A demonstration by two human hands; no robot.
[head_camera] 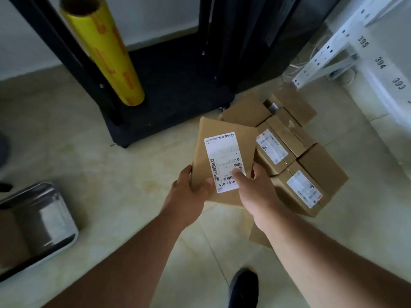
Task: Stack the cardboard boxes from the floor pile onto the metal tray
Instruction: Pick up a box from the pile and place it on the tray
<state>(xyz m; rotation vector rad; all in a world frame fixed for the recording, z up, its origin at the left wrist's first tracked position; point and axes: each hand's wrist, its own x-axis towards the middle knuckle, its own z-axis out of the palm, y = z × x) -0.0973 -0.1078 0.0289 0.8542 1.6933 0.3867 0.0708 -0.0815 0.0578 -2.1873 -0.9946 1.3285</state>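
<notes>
Tiled floor [124, 165]: labelled cardboard box [222, 165] gripped between left hand [189, 194] and right hand [255, 192].
Metal tray [37, 223] lies well left of both hands, nearer the left; box's long axis points away.

yellow film roll [104, 52] (leaning on black cart [178, 90]) | white rack [329, 50]
</notes>
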